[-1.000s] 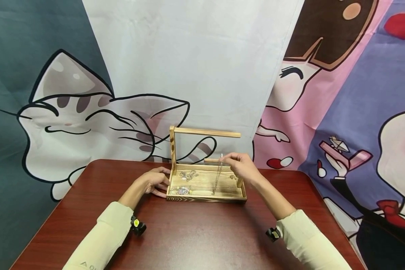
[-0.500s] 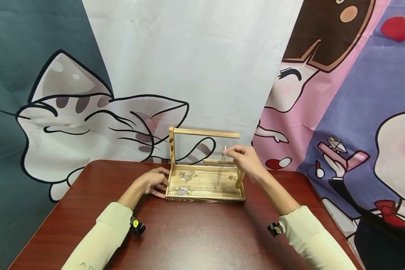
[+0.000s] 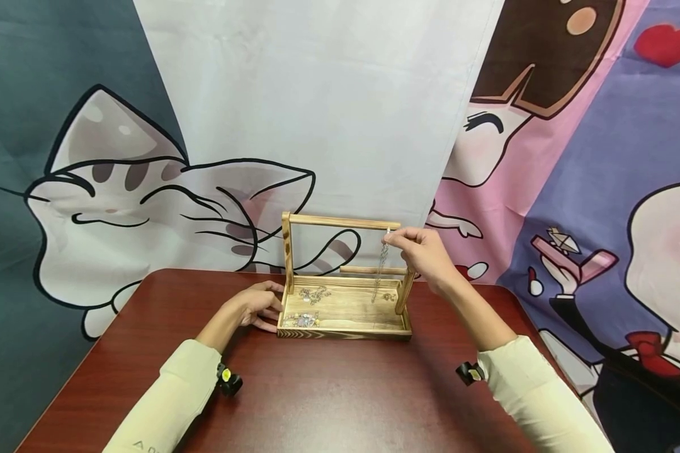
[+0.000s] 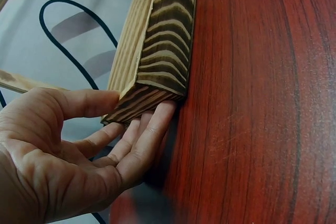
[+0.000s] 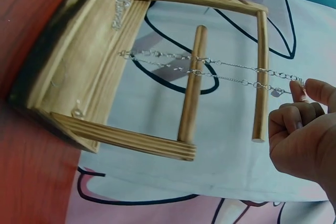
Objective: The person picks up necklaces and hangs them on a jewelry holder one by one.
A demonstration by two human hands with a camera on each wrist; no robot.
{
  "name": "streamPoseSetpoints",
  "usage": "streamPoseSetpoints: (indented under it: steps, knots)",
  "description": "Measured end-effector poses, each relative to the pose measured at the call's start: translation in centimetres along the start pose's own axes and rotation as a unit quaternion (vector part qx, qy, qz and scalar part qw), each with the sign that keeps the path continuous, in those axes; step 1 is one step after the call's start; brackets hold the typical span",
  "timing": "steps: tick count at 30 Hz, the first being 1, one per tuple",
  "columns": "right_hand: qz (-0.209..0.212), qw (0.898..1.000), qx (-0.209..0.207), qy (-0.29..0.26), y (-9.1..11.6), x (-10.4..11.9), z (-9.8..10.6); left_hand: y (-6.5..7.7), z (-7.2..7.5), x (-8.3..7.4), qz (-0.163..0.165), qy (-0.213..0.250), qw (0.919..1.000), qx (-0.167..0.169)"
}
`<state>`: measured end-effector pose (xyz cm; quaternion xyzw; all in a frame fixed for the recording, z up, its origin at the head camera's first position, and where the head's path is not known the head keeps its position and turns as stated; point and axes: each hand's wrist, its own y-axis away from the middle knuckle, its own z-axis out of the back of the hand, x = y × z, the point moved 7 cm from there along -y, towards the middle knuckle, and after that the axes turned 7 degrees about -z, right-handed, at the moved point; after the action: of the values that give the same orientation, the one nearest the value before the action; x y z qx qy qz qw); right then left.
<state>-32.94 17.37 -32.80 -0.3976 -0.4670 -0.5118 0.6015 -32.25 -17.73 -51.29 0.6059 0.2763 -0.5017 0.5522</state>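
Note:
A wooden jewelry stand (image 3: pixel 340 333) with a shallow tray base sits on the table. Between the right hand's (image 3: pixel 426 253) thumb and fingertip is pinched a silver chain necklace (image 3: pixel 381 270), which hangs in a long loop over the tray. That hand is beside the free end of the stand's upper bar (image 3: pixel 345 221); in the right wrist view the chain (image 5: pixel 226 62) crosses in front of both bars. At the tray's left end, the left hand (image 3: pixel 255 305) holds the wood, its thumb (image 4: pixel 94 102) on the rim and its fingers against the lower end.
A lower bar (image 3: pixel 368 270) runs from the right post (image 3: pixel 405 290). More chains (image 3: pixel 314 294), pale beaded jewelry (image 3: pixel 303 320) and a small gold-coloured piece (image 3: pixel 389 297) lie in the tray. The red-brown table (image 3: pixel 340 390) meets a printed cloth backdrop (image 3: pixel 340 94).
The right hand has risen and moved slightly right with the necklace, from below the upper bar to its free end. The chain's lower end has lifted too. The left hand stays at the tray.

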Motion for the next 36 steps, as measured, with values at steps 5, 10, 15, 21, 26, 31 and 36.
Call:
streamPoseSetpoints:
  steps: [5,10,15,21,26,31,36]
  knots:
    - [0.014,1.000,-0.007,-0.002,-0.1,1.0,0.6,0.1,0.0,0.0,0.000,0.002,1.0000,-0.003]
    - [0.019,1.000,-0.014,-0.011,-0.1,2.1,1.3,0.1,0.0,-0.1,0.001,0.003,1.0000,-0.004]
    - [0.032,0.999,-0.022,-0.019,0.1,3.3,2.0,0.2,-0.1,-0.1,0.001,0.003,1.0000,-0.005]
    - [0.037,0.999,-0.030,-0.021,0.2,4.3,2.7,0.2,-0.1,-0.1,0.001,0.004,1.0000,-0.006]
    - [0.049,0.998,-0.038,-0.029,0.0,4.9,3.4,0.0,-0.1,0.1,0.003,0.004,1.0000,-0.004]
    - [0.060,0.996,-0.046,-0.052,-0.4,5.6,4.2,0.0,-0.1,0.1,0.006,0.003,1.0000,-0.003]
    - [0.066,0.994,-0.053,-0.062,-0.8,6.5,4.6,0.1,0.0,0.0,0.008,0.002,0.9999,-0.007]
